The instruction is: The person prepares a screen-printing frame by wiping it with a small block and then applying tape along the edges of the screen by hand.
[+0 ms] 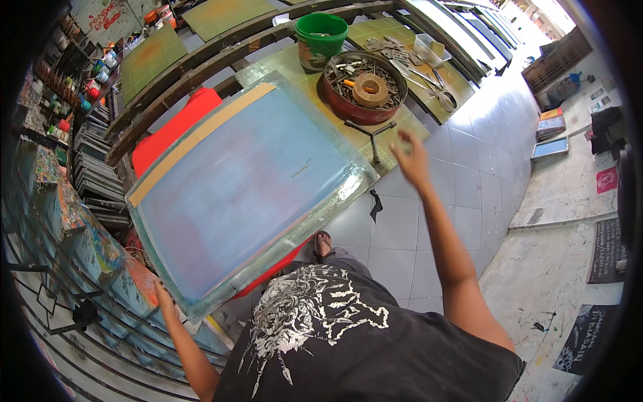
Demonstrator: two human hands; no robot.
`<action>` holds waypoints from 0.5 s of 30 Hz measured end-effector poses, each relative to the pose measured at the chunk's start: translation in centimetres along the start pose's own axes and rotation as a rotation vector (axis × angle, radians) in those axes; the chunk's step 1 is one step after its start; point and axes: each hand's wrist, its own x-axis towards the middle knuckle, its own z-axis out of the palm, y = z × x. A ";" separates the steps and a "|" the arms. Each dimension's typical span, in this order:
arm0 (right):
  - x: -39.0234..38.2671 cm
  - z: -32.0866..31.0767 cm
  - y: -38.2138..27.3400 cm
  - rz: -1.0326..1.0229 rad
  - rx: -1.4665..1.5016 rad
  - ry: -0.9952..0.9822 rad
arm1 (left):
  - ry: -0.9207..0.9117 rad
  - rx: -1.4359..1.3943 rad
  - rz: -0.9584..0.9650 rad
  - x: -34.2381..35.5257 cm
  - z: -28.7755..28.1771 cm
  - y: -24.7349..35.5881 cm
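A large silk screen [234, 181] with bluish mesh, a tan tape strip along its far left side and a worn pale frame lies tilted before me. Red cloth [175, 130] shows from beneath it at two sides. My left hand [165, 301] is at the screen's near left corner, closed against its edge, with its fingers partly hidden. To the right of the screen my right hand [410, 159] hovers, fingers apart and nothing in them. Nearest to it lies a dark three-armed wrench [372, 137] on the greenish board [408, 134].
Beyond the wrench stand a round red tin [358, 115] of metal bits, with a tape roll [370, 89] on top, and a green bucket [321, 33]. Loose metal pieces [395, 50] and scissors [442, 97] lie farther back. Dark rails [228, 57] run behind the screen; shelves crowd the left.
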 end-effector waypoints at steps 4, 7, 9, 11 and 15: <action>12.5 -1.6 1.7 -0.213 -0.305 -0.115 | 0.302 0.229 0.538 -3.3 3.1 4.8; 17.6 0.0 2.3 -0.335 -0.523 -0.304 | 0.185 0.242 0.645 -6.6 6.6 9.6; 19.5 1.1 3.7 -0.429 -0.702 -0.417 | 0.153 0.401 0.676 -8.6 9.1 11.6; 20.2 1.9 3.0 -0.455 -0.782 -0.539 | 0.107 0.436 0.743 -11.5 11.4 13.0; 20.9 1.5 3.4 -0.522 -0.719 -0.550 | 0.054 0.516 0.865 -16.2 15.6 15.3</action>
